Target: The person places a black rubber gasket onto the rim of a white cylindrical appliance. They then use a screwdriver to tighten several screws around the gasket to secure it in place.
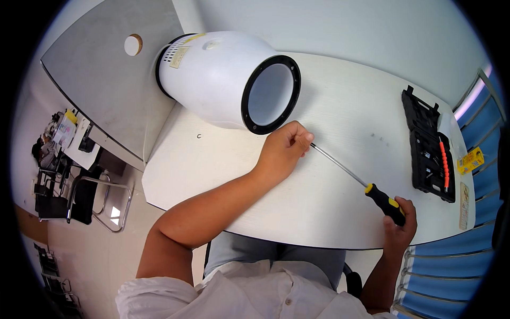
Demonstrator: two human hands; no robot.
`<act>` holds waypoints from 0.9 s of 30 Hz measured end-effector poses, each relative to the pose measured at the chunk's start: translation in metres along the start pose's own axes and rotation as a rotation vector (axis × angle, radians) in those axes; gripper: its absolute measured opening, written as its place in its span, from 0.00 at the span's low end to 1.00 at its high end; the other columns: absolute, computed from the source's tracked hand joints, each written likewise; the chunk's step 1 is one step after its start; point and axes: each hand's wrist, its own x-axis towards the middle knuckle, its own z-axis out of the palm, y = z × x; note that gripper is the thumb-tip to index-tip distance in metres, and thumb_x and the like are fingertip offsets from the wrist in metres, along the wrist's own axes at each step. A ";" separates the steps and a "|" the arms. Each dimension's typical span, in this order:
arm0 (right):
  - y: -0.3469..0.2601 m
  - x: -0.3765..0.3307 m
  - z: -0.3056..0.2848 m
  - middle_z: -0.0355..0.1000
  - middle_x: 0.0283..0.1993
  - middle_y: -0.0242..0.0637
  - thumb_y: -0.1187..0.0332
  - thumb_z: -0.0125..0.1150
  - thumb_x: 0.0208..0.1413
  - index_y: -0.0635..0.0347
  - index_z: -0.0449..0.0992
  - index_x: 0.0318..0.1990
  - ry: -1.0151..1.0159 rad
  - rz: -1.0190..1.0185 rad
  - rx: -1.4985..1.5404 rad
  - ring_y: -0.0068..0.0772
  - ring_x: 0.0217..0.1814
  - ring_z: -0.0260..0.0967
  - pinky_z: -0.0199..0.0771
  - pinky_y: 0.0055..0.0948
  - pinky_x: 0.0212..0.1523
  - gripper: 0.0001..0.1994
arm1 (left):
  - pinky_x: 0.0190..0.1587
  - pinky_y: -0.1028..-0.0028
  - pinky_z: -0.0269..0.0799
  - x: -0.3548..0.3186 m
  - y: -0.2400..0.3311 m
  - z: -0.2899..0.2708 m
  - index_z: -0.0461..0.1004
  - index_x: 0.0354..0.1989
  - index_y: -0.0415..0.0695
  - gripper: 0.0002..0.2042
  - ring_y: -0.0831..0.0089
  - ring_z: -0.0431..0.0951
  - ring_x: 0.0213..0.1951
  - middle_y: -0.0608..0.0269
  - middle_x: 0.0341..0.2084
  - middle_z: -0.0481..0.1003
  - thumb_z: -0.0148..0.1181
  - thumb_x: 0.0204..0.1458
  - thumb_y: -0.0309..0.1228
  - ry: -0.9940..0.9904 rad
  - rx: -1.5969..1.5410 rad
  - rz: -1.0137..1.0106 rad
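A screwdriver [340, 165] with a long metal shaft and a black and yellow handle slants across the white table. My right hand [402, 226] is wrapped round its handle, near the table's front edge. My left hand [284, 149] is closed in a pinch at the tip of the shaft; whatever lies between its fingertips is hidden. Just beyond my left hand, a large white barrel-shaped housing [220, 74] lies on its side. Its open end, ringed by a black rim [248, 101] with small holes, faces right and toward me.
On the right lies an open black tool case [419, 133] with an orange-red flexible shaft [444, 159]. Beside it is a small yellow box [470, 160]. Several tiny parts [380, 138] and a small dark ring [199, 136] rest on the white table [319, 212]. A grey panel [106, 58] stands left.
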 end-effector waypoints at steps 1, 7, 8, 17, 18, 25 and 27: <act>0.001 0.000 -0.001 0.65 0.34 0.38 0.70 0.62 0.41 0.63 0.71 0.46 -0.019 -0.043 -0.037 0.30 0.35 0.65 0.66 0.25 0.41 0.21 | 0.34 0.80 0.65 0.000 0.000 -0.001 0.67 0.28 0.42 0.12 0.81 0.66 0.28 0.70 0.23 0.68 0.53 0.59 0.37 0.006 0.025 -0.011; 0.000 0.001 0.001 0.65 0.34 0.40 0.75 0.62 0.38 0.62 0.71 0.47 0.011 -0.132 -0.087 0.33 0.34 0.65 0.68 0.26 0.39 0.22 | 0.35 0.79 0.65 0.002 -0.004 -0.001 0.67 0.29 0.42 0.12 0.81 0.66 0.28 0.69 0.24 0.68 0.54 0.59 0.37 -0.002 0.022 -0.007; 0.000 0.002 0.001 0.65 0.34 0.40 0.73 0.63 0.39 0.62 0.71 0.47 0.012 -0.127 -0.084 0.33 0.34 0.65 0.68 0.26 0.39 0.22 | 0.35 0.79 0.65 0.002 -0.005 -0.001 0.67 0.30 0.42 0.11 0.81 0.67 0.29 0.69 0.24 0.68 0.53 0.59 0.37 -0.005 0.009 -0.002; -0.001 0.003 -0.003 0.68 0.36 0.41 0.62 0.64 0.47 0.66 0.71 0.46 0.172 -0.034 0.073 0.32 0.35 0.66 0.67 0.26 0.41 0.21 | 0.39 0.76 0.68 -0.043 0.080 -0.017 0.54 0.63 0.37 0.32 0.77 0.71 0.31 0.57 0.38 0.72 0.46 0.59 0.49 0.040 -0.007 0.448; -0.007 0.013 -0.005 0.68 0.36 0.41 0.63 0.64 0.47 0.66 0.71 0.46 0.121 -0.067 0.025 0.32 0.36 0.67 0.67 0.26 0.41 0.21 | 0.41 0.75 0.69 -0.044 0.091 -0.033 0.57 0.62 0.36 0.31 0.76 0.72 0.33 0.56 0.39 0.72 0.47 0.59 0.48 0.077 0.087 0.533; -0.038 0.102 0.014 0.71 0.29 0.36 0.69 0.63 0.46 0.65 0.73 0.40 -0.144 -0.146 -0.038 0.23 0.27 0.66 0.67 0.21 0.31 0.14 | 0.62 0.52 0.51 0.046 0.119 -0.108 0.72 0.53 0.48 0.22 0.53 0.63 0.60 0.54 0.55 0.69 0.50 0.54 0.46 0.194 1.054 0.669; -0.025 0.124 0.024 0.69 0.26 0.32 0.69 0.61 0.46 0.64 0.73 0.38 -0.170 -0.072 0.053 0.18 0.26 0.63 0.64 0.19 0.28 0.12 | 0.63 0.46 0.45 0.056 0.118 -0.110 0.72 0.54 0.50 0.23 0.52 0.59 0.63 0.56 0.57 0.68 0.48 0.54 0.50 0.058 1.169 0.532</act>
